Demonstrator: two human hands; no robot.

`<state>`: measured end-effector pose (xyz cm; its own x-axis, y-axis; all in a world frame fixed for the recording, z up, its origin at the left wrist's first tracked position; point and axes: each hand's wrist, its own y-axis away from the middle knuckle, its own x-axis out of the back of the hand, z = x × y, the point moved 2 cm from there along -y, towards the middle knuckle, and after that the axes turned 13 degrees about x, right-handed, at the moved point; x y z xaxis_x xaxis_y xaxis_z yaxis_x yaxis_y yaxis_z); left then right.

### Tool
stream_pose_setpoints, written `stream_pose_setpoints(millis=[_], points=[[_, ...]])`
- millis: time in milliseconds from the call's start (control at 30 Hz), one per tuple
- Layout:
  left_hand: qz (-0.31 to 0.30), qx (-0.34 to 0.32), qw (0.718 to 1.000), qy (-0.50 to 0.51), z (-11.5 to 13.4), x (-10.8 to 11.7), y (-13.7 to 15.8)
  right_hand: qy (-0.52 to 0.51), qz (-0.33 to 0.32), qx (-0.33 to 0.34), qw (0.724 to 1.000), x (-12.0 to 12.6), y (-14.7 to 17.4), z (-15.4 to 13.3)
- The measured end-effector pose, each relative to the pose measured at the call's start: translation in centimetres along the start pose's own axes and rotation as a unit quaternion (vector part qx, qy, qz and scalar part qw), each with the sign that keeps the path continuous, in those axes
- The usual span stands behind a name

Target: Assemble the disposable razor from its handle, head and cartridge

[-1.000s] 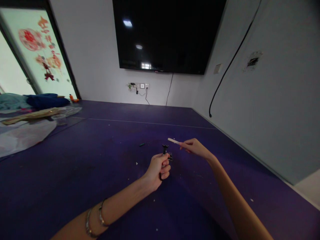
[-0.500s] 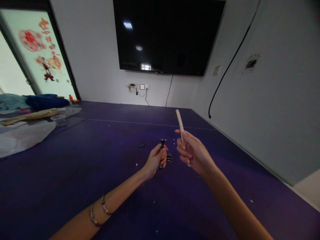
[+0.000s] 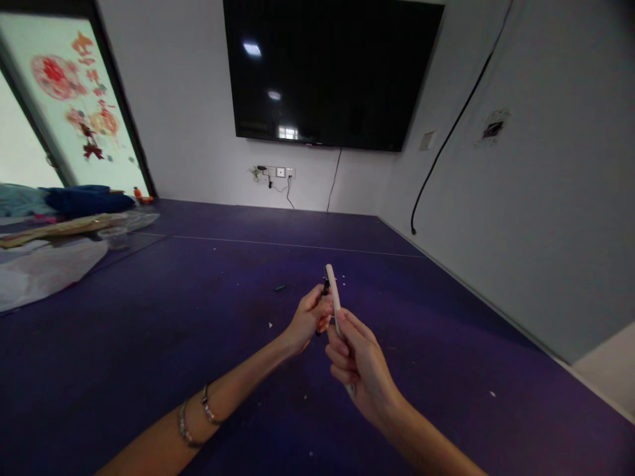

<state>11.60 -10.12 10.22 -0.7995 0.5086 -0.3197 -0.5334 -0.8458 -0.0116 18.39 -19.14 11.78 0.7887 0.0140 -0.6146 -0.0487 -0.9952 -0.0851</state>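
My left hand (image 3: 310, 316) is closed around a dark T-shaped razor (image 3: 325, 288), with the razor's head pointing away from me. My right hand (image 3: 361, 357) grips a slim white brush (image 3: 334, 291), its lower end showing below the fingers. The brush tip overlaps the razor's head in view, with a dark strip along its left side near the tip. Whether the two touch, I cannot tell. On the purple tabletop (image 3: 198, 357), a short dark green piece (image 3: 280, 288) lies beyond my left hand.
White scraps dot the tabletop. At the left lie a white plastic bag (image 3: 54, 271), a clear cup (image 3: 115, 238) and folded dark blue cloth (image 3: 89, 201). A television (image 3: 332, 73) hangs on the far wall, and a black cable (image 3: 449, 135) dangles on the right wall.
My right hand has moved left and toward me, bringing the white brush across to the razor. A small black item on the table behind my left hand is now mostly hidden.
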Motion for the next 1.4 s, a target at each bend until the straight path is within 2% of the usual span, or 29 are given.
stream_pose_setpoints(millis=[167, 367, 533, 733, 933, 1100, 1233, 1400], points=[[-0.020, 0.002, 1.000, 0.019, -0.2, -0.2, 0.0, -0.011, 0.023, -0.021, 0.999, 0.4, 1.0, 1.5], [-0.005, 0.010, 1.000, 0.021, -0.3, -0.3, 0.1, -0.009, 0.015, 0.014, 1.000, 0.2, 0.7, 1.0], [-0.014, 0.008, 0.999, 0.032, -0.1, -0.2, 0.0, -0.006, 0.028, -0.012, 1.000, 0.3, 1.1, 1.7], [-0.013, 0.010, 0.999, 0.027, -0.4, 0.1, -0.2, -0.010, 0.024, 0.031, 0.999, 0.4, 0.5, 1.3], [-0.005, -0.002, 1.000, 0.026, 0.2, 0.7, -0.6, 0.004, 0.047, 0.005, 0.999, 0.8, 1.2, 2.7], [0.024, -0.053, 0.998, 0.020, 2.6, 2.5, -1.2, 0.025, 0.042, 0.094, 0.994, 1.2, 0.1, 0.3], [0.047, -0.082, 0.995, 0.020, 4.7, 3.8, -1.4, 0.059, 0.077, 0.143, 0.985, 2.1, -1.5, -2.4], [0.050, -0.081, 0.995, 0.029, 6.0, 4.1, -0.9, 0.178, 0.098, 0.182, 0.962, 4.2, -3.1, -3.2]])
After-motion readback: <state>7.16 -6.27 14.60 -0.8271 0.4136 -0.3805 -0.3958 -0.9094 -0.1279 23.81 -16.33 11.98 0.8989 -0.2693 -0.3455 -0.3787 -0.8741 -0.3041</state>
